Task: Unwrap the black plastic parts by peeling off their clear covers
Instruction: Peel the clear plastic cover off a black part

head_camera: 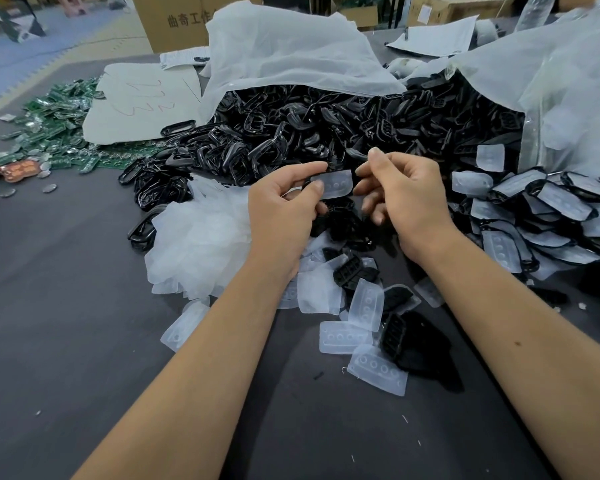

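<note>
Between my two hands, above the dark table, is a covered black part whose clear cover (336, 183) faces me. My left hand (284, 206) pinches its left end with thumb and forefinger. My right hand (400, 195) has its curled fingers at the right end; whether they grip the cover or the part beneath is hidden. Peeled clear covers (340, 337) and bare black parts (400, 336) lie on the table below my wrists. More wrapped parts (548, 206) are stacked at the right.
A big heap of black parts (326, 123) spills from white bags (284, 53) behind my hands. A crumpled pile of clear film (194, 244) lies left of centre. Green circuit boards (59, 133) cover the far left. Cardboard boxes (174, 19) stand at the back.
</note>
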